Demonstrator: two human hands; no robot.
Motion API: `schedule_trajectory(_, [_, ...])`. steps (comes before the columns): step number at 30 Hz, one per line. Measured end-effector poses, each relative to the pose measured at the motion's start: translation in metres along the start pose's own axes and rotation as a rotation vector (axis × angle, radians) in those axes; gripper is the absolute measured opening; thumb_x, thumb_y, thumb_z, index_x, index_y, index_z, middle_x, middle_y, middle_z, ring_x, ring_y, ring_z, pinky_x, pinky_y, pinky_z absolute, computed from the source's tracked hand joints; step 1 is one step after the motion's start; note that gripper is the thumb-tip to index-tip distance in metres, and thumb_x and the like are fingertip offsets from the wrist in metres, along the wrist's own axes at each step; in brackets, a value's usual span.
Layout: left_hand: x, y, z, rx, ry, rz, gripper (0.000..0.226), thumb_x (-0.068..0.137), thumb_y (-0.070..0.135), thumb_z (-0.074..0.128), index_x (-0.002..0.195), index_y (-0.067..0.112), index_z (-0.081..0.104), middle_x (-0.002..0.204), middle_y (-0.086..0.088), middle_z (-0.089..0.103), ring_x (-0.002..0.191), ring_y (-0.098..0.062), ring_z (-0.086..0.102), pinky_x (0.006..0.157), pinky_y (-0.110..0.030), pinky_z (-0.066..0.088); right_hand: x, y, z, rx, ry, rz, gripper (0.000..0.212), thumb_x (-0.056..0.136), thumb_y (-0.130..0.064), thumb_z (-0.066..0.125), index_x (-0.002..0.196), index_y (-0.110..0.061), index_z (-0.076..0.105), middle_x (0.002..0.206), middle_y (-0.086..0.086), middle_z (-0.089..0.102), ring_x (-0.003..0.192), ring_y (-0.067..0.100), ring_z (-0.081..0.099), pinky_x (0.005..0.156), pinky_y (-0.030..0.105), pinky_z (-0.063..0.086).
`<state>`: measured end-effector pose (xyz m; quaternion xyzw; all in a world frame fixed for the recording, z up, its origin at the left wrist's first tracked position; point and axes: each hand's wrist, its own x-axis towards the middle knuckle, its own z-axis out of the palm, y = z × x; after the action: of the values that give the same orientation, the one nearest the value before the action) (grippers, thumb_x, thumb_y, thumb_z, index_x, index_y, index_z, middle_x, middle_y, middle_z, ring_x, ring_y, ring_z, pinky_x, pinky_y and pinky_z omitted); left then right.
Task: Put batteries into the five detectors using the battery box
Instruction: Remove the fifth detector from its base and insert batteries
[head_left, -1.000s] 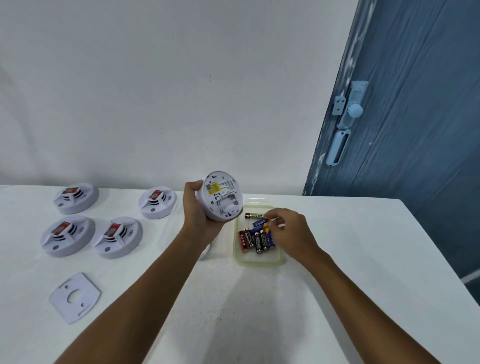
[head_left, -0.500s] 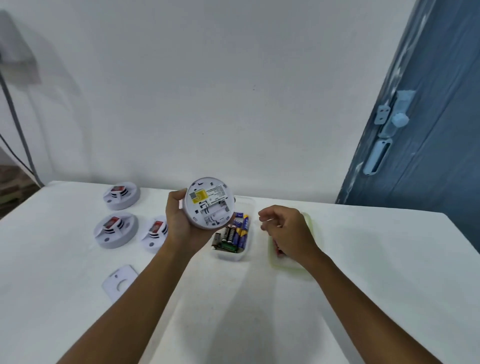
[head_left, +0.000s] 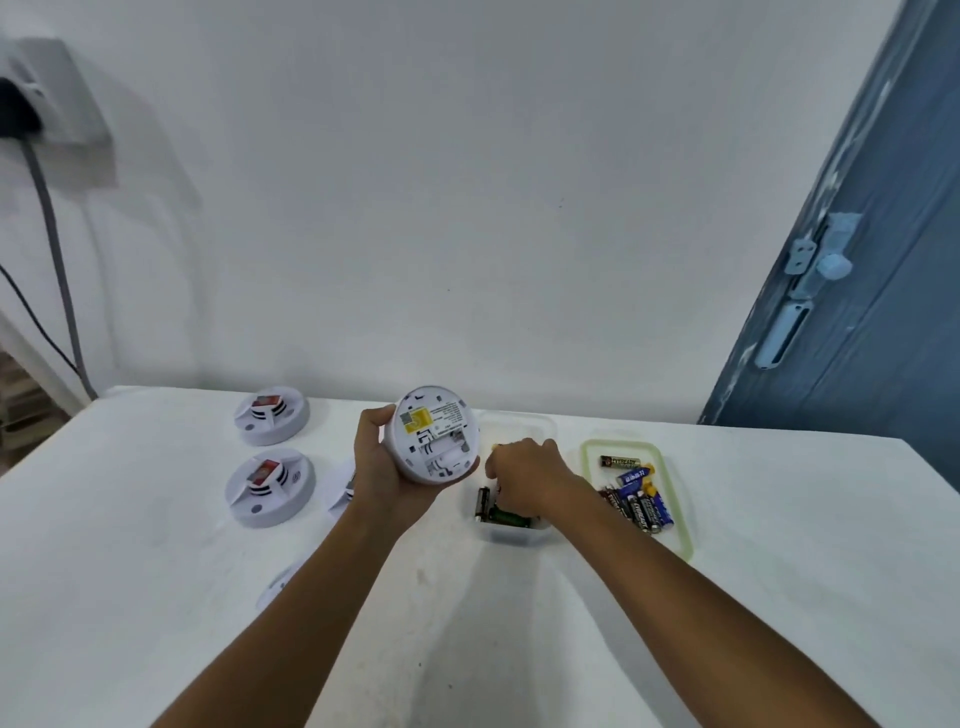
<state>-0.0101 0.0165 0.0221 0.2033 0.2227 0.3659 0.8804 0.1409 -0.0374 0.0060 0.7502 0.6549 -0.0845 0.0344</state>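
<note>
While the left hand (head_left: 382, 470) gripped a detector (head_left: 435, 441), the right hand (head_left: 524, 475), fingers curled into the battery box (head_left: 511, 532), hid its grip; an "EVEREADY" battery (head_left: 620, 461) lay in the lid (head_left: 680, 519) near the tabletop's far edge.

Head-worn camera looks forward and down, close over table (head_left: 156, 519).

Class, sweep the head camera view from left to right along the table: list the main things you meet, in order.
Two white detectors on the table → left hand → held detector → right hand over the clear battery box → green-rimmed lid with loose batteries.
</note>
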Motion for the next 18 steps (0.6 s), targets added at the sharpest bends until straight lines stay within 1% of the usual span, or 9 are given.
schedule_trajectory(3, [0.000,0.002,0.001,0.013,0.003,-0.013,0.056,0.070,0.042,0.053,0.115,0.011,0.065,0.118,-0.018,0.065,0.118,-0.040,0.052,0.093,-0.052,0.044,0.002,-0.001,0.000,0.053,-0.004,0.015,0.035,0.080,-0.005,0.054,0.113,-0.009,0.062,0.110,0.009,0.063,0.105,0.030,0.055,0.086,0.037,0.041])
schedule_trajectory(5, [-0.001,0.003,0.002,0.011,0.005,-0.018,0.056,0.070,0.041,0.053,0.115,0.011,0.065,0.117,-0.018,0.065,0.117,-0.040,0.053,0.093,-0.052,0.044,0.001,-0.002,-0.001,0.086,0.051,0.010,0.031,0.078,-0.011,0.060,0.109,-0.007,0.062,0.106,0.010,0.060,0.100,0.030,0.056,0.077,0.035,0.048])
schedule_trajectory(6, [-0.001,0.004,0.002,0.003,0.004,-0.021,0.055,0.070,0.041,0.053,0.114,0.011,0.066,0.117,-0.018,0.065,0.117,-0.040,0.053,0.094,-0.053,0.043,-0.002,-0.002,-0.003,0.115,0.096,0.016,0.031,0.076,-0.016,0.063,0.106,-0.007,0.062,0.104,0.009,0.058,0.097,0.029,0.056,0.071,0.033,0.046])
schedule_trajectory(8, [0.000,0.008,0.003,-0.012,0.004,-0.021,0.051,0.070,0.040,0.054,0.107,0.010,0.070,0.115,-0.018,0.066,0.115,-0.040,0.053,0.097,-0.054,0.040,-0.006,-0.001,-0.008,0.281,0.229,0.058,0.037,0.074,-0.023,0.068,0.108,-0.010,0.062,0.107,0.008,0.052,0.094,0.027,0.057,0.068,0.029,0.042])
schedule_trajectory(10, [0.000,0.012,0.003,-0.012,0.004,-0.004,0.049,0.069,0.040,0.054,0.103,0.010,0.073,0.114,-0.018,0.067,0.114,-0.040,0.055,0.098,-0.054,0.040,-0.012,-0.001,-0.017,0.562,0.410,0.136,0.045,0.073,-0.025,0.072,0.115,-0.012,0.062,0.109,0.003,0.050,0.088,0.021,0.060,0.072,0.029,0.046])
schedule_trajectory(12, [0.001,0.012,0.004,-0.007,-0.005,0.014,0.052,0.069,0.041,0.053,0.108,0.011,0.070,0.116,-0.018,0.066,0.112,-0.039,0.056,0.097,-0.054,0.040,-0.022,-0.003,-0.028,0.787,0.602,0.145,0.041,0.072,-0.022,0.076,0.111,-0.015,0.064,0.105,-0.002,0.052,0.079,0.013,0.059,0.072,0.026,0.049])
schedule_trajectory(13, [0.002,0.012,0.004,0.000,-0.015,0.023,0.053,0.069,0.041,0.052,0.110,0.012,0.068,0.116,-0.018,0.066,0.110,-0.039,0.057,0.096,-0.053,0.041,-0.026,-0.007,-0.034,0.853,0.651,0.112,0.039,0.071,-0.020,0.078,0.108,-0.016,0.065,0.103,-0.003,0.053,0.078,0.011,0.059,0.070,0.024,0.050])
schedule_trajectory(16, [0.002,0.010,0.011,-0.002,-0.040,0.035,0.055,0.071,0.041,0.048,0.111,0.009,0.066,0.113,-0.019,0.066,0.106,-0.038,0.059,0.097,-0.052,0.041,-0.034,-0.024,-0.043,0.907,0.613,0.013,0.038,0.069,-0.021,0.082,0.103,-0.021,0.066,0.100,-0.005,0.054,0.076,0.007,0.058,0.067,0.017,0.051])
schedule_trajectory(18, [0.003,0.008,0.017,-0.023,-0.056,0.038,0.054,0.074,0.040,0.045,0.113,0.008,0.064,0.111,-0.019,0.066,0.104,-0.036,0.059,0.097,-0.050,0.040,-0.034,-0.031,-0.044,0.900,0.578,0.024,0.037,0.067,-0.020,0.084,0.100,-0.020,0.068,0.098,-0.004,0.054,0.074,0.006,0.058,0.069,0.013,0.049])
